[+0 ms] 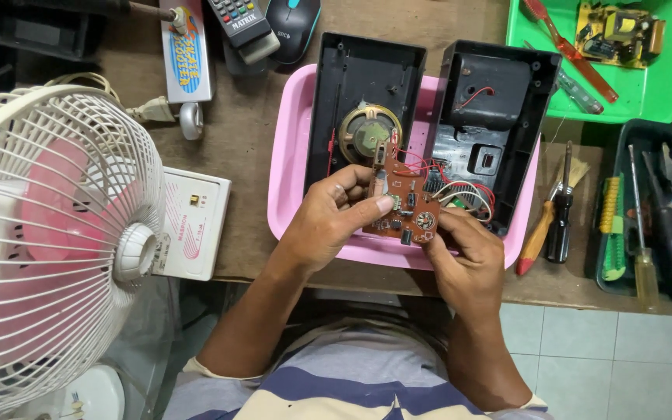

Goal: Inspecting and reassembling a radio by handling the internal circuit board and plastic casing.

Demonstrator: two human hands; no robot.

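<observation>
Over pink tray [293, 155], hands [328, 222] [464, 253] gripping brown circuit board [404, 204]

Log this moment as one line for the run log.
left hand: holds circuit board | right hand: holds circuit board | below: pink tray with open black case

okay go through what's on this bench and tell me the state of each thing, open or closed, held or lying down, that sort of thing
Circuit board: lifted over the tray, still wired to the case.
Left hand: gripping the board's left edge.
Right hand: gripping the board's lower right edge.
Front case half: open, lying in the pink tray, speaker exposed.
Rear case half: open, inside up.
Table fan: cannot tell whether it is spinning.
Black-handled screwdriver: lying on the bench.
</observation>
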